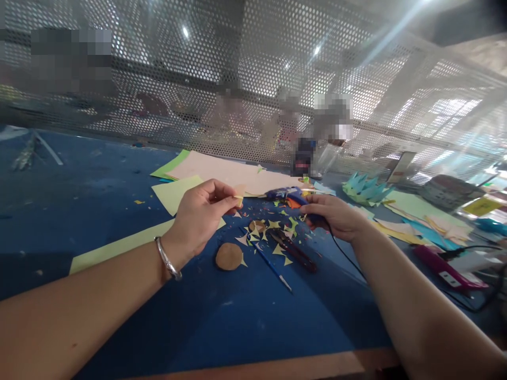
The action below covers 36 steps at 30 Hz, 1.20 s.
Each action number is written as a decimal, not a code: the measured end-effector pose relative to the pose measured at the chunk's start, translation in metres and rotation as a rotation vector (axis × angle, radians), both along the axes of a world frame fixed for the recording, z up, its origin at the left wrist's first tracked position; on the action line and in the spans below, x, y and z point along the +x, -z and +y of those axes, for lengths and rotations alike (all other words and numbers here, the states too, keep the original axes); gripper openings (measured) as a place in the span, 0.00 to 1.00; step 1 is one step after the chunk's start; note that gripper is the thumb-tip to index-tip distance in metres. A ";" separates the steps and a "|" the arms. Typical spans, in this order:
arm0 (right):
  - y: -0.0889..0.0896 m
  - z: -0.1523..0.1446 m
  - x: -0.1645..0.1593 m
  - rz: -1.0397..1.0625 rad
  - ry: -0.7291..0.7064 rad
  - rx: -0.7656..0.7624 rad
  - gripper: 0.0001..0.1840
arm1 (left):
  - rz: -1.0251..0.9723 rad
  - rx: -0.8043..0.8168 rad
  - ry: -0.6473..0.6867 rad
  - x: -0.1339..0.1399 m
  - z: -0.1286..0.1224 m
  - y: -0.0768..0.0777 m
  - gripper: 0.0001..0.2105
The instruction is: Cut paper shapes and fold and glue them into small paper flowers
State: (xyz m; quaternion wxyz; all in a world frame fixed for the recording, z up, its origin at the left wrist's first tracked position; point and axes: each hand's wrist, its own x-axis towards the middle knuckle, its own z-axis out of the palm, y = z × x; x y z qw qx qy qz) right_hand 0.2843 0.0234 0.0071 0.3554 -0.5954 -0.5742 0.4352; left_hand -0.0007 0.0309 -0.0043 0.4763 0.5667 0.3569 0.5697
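My left hand (204,214), a silver bangle at its wrist, pinches a small piece of pale yellow paper (239,199) between thumb and fingers. In my right hand (330,215) is a blue glue gun (285,193), gripped by its handle, its nozzle pointing left toward the paper piece but apart from it. A black cord trails from the handle. Below and between the hands lie a round wooden slice (229,256), a blue paintbrush (273,266), dark-handled pliers (295,250) and many paper scraps (288,260). A second, smaller wooden disc (257,226) sits among the scraps.
Pale sheets of paper (222,171) lie at the back, yellow-green strips (119,243) at left. Right of my hand stand a blue-green paper piece with spikes (366,189) and a magenta power strip (449,268). A perforated metal screen (178,68) borders the table behind.
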 end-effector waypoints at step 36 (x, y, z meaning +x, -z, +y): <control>-0.019 -0.031 -0.034 0.346 -0.043 0.360 0.05 | 0.041 0.003 -0.023 0.004 -0.001 0.003 0.06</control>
